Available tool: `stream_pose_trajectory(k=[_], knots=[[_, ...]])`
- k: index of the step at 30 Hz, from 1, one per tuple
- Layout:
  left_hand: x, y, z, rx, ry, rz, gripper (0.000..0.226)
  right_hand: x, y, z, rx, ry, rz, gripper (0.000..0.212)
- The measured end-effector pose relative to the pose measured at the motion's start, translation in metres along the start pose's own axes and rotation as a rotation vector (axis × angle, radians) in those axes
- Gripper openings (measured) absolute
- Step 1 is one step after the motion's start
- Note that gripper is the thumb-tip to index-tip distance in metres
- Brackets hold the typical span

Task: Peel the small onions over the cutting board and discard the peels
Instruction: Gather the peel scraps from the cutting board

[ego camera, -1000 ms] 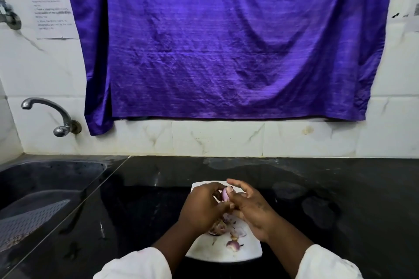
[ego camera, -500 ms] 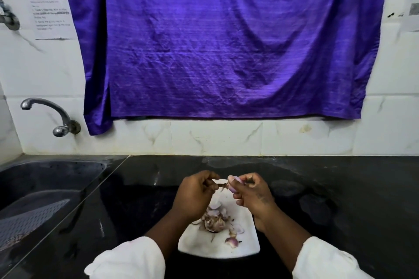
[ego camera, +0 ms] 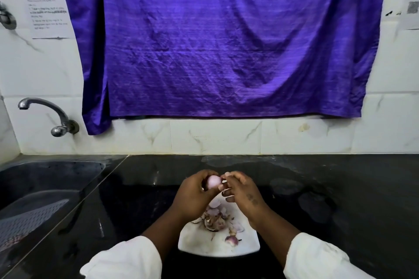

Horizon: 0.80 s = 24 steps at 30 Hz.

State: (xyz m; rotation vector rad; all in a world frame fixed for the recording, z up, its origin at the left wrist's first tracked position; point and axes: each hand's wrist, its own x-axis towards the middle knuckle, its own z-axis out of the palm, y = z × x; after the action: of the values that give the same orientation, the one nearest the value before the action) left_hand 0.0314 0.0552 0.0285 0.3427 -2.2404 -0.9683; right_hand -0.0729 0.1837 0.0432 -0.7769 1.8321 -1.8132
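Observation:
My left hand grips a small pale pink onion, held up above the far end of the white cutting board. My right hand is right beside it, its fingertips pinching a thin strip of peel at the onion's side. On the board below lies a heap of peels, and a small unpeeled onion sits near the front edge. My hands hide the board's far end.
The board lies on a black counter. A dark sink with a mesh strainer is at the left, under a wall tap. A purple cloth hangs on the tiled wall behind.
The onion has passed from my right hand's fingers into my left hand's grip. Both hands have risen a little above the board, and my right hand now pinches peel.

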Motion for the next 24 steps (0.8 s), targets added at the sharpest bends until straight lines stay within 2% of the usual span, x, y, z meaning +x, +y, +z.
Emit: stream_pose_trajectory(k=[2, 4, 6, 8, 12, 14, 17, 20, 24], knots=[[-0.003, -0.002, 0.001, 0.036, 0.029, -0.025, 0.033, -0.002, 0.002, 0.0, 0.023, -0.016, 0.044, 0.023], [-0.005, -0.001, 0.004, 0.107, 0.058, -0.014, 0.048, -0.006, 0.006, 0.005, 0.101, -0.111, 0.117, 0.03], [-0.005, 0.003, 0.009, 0.23, 0.096, 0.06, 0.048, -0.01, 0.01, 0.012, 0.187, -0.18, 0.131, 0.03], [-0.002, 0.005, 0.012, 0.298, 0.087, 0.1, 0.052, -0.008, 0.013, 0.017, 0.201, -0.136, 0.078, 0.023], [-0.003, -0.015, 0.008, 0.316, -0.073, -0.079, 0.085, 0.003, 0.014, 0.005, 0.154, 0.075, 0.051, 0.013], [-0.008, -0.03, 0.008, 0.334, -0.118, -0.182, 0.102, 0.008, 0.016, -0.006, 0.092, 0.125, 0.082, 0.014], [-0.016, -0.039, 0.015, 0.316, -0.23, -0.328, 0.116, 0.011, 0.021, -0.014, 0.086, 0.151, 0.119, 0.015], [-0.021, -0.033, 0.025, 0.317, -0.296, -0.33, 0.132, 0.011, 0.025, -0.015, 0.092, 0.144, 0.119, 0.015], [-0.024, -0.02, 0.042, 0.394, -0.377, -0.277, 0.127, 0.009, 0.025, -0.019, 0.094, 0.143, 0.101, 0.016]])
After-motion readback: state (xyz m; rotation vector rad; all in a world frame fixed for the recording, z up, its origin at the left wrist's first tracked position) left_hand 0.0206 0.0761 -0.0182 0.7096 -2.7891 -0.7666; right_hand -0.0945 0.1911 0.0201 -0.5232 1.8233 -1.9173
